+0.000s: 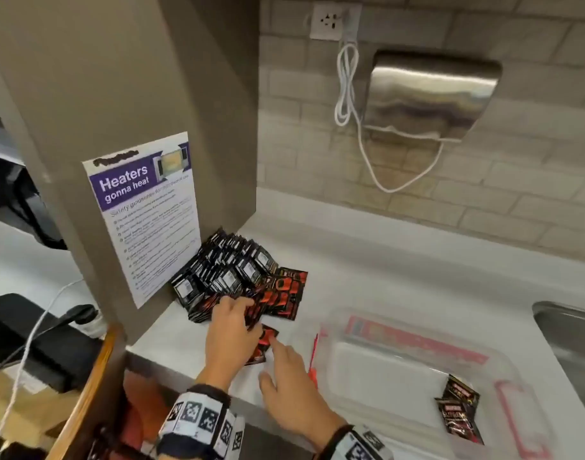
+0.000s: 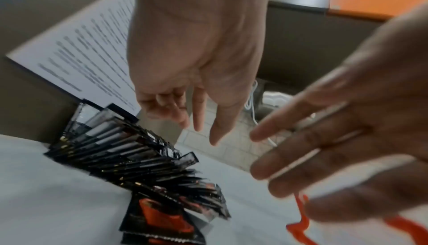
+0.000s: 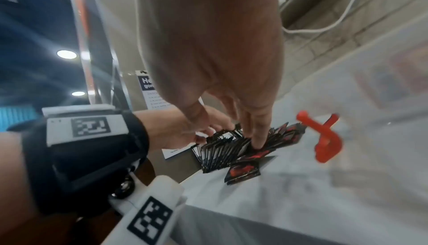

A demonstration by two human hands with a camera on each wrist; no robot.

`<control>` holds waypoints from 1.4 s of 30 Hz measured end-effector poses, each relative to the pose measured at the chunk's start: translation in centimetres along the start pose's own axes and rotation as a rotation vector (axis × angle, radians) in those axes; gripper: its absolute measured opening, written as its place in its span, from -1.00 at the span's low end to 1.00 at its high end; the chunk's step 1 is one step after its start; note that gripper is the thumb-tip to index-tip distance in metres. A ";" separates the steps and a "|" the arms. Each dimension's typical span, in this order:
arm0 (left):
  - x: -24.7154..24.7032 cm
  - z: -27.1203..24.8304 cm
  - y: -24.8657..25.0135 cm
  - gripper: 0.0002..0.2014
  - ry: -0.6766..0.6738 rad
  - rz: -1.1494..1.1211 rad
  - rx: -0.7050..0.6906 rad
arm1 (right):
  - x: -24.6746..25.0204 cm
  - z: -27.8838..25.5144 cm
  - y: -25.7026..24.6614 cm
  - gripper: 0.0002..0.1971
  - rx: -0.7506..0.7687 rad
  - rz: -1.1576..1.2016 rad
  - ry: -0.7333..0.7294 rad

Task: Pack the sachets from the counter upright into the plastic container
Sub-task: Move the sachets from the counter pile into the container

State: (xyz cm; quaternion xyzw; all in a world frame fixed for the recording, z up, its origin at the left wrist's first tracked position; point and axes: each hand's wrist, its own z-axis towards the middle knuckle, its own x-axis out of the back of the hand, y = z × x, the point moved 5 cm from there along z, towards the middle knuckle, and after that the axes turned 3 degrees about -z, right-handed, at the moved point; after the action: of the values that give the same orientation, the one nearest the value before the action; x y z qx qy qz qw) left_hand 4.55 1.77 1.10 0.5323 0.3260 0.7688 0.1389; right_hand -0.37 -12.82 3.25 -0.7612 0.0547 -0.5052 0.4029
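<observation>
- At the near edge of the tabletop (image 1: 367, 260) both hands work the sachet heap, close together but not touching.
- Left hand (image 1: 229, 330): fingers bent down onto the near side of the fanned sachets (image 1: 238, 277). The head view suggests contact with the red-faced packs; whether any pack is pinched I cannot tell, and the left wrist view shows nothing enclosed in the fingers.
- Right hand (image 1: 292, 390): fingers spread and mostly straight, forefinger extended at 11 o'clock onto a loose sachet (image 1: 266, 343) lying flat just clear of the heap. It presses or touches; it grips nothing.
- Heap location: against the foot of the brown cabinet panel (image 1: 125, 94), at 12 o'clock from the left hand, below the posted notice (image 1: 145, 220). Rows lean on edge; several packs lie flat at the near side.
- Plastic container (image 1: 523, 376): clear, red clips, at 3 o'clock from the right hand. A few sachets (image 1: 459, 408) stand in its near right corner; the rest of the floor is bare.
- Handling judgement: packs look light, thin, glossy film, hence likely slippery and prone to fan out or topple. Flat ones offer no edge from above; slide to the tabletop lip or lever a corner, then pinch across the faces.
- Recommended hold: squeeze a short stack from both faces near mid-height, keeping it on edge for transfer.
- Risk: loose grip lets a stack splay.
</observation>
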 end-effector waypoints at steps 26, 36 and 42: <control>-1.9 4.6 -3.8 0.02 -0.323 0.388 -0.078 | -0.6 15.2 2.8 -0.05 -0.515 0.404 0.197; -1.4 4.6 -4.7 -0.07 -0.258 0.294 -0.114 | -1.2 16.2 2.7 -0.12 -0.564 0.427 0.293; -1.3 4.9 -5.1 -0.11 -0.275 0.259 -0.149 | -1.7 16.9 3.1 -0.30 -0.528 0.523 0.371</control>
State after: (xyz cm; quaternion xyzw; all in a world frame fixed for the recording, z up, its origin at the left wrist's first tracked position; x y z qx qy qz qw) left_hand 8.79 6.61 -2.06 0.6582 0.1748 0.7222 0.1210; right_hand 13.54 -4.63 -2.87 -0.6949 0.4458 -0.4829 0.2919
